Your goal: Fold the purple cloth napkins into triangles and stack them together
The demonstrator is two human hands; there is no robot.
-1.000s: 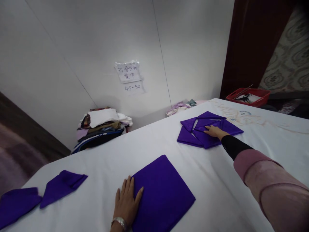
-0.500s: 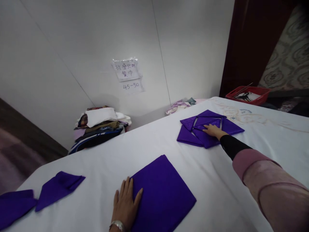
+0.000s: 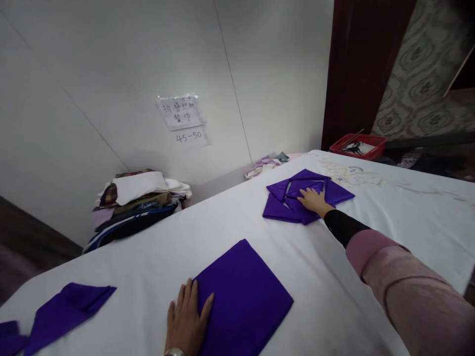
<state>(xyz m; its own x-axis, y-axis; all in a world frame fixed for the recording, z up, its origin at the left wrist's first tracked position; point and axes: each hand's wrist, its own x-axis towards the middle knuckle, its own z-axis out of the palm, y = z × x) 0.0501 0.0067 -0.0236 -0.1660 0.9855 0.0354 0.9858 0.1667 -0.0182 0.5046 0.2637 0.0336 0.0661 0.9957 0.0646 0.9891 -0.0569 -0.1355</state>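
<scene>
Steadying seems the step in hand — left hand (image 3: 187, 319) flat at the edge of a square purple cloth (image 3: 243, 301) on the white tabletop (image 3: 156, 267), right hand (image 3: 312, 200) spread over folded purple cloths (image 3: 299, 211), both grips released; lifting would first call for a pinch.

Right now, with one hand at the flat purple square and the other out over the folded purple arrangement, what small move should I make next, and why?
I'd probably lift your right hand off the folded purple arrangement and bring it to the purple square: that lies flat, with only your left hand at its edge.
</scene>
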